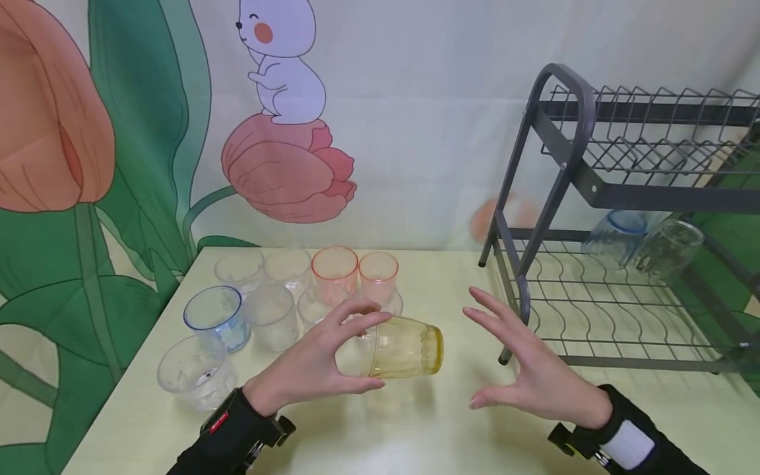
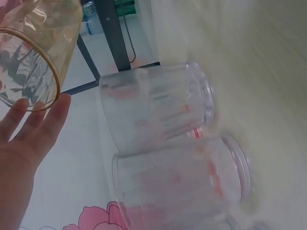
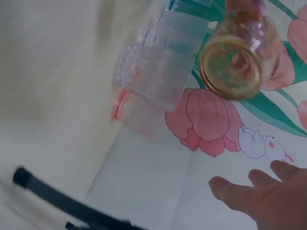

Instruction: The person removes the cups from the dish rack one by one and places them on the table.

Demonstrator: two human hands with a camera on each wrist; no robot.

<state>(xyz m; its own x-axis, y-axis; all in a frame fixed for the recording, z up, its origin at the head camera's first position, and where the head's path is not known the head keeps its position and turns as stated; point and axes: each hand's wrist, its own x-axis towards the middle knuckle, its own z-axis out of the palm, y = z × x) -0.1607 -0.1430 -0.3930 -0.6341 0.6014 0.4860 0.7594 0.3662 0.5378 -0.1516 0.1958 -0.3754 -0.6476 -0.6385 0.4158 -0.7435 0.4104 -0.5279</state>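
Note:
My left hand (image 1: 323,359) grips a yellow-tinted drinking glass (image 1: 410,348) near its rim, thumb below and fingers above. The glass lies sideways above the table, its base toward the right. In the left wrist view, the fingers touch the rim of this glass (image 2: 67,19); the right wrist view shows its round base (image 3: 231,69). To the right, my right hand (image 1: 534,373) is held in the air, thumb and fingers spread, apart from the glass and holding nothing.
Left on the table (image 1: 439,429) stand several glasses, among them a blue one (image 1: 222,320), a clear one (image 1: 198,376) and an orange-rimmed one (image 1: 335,274). A dark two-tier wire rack (image 1: 570,165) stands right, with a blue glass (image 1: 617,237) and a clear glass (image 1: 671,247) tilted on its lower shelf.

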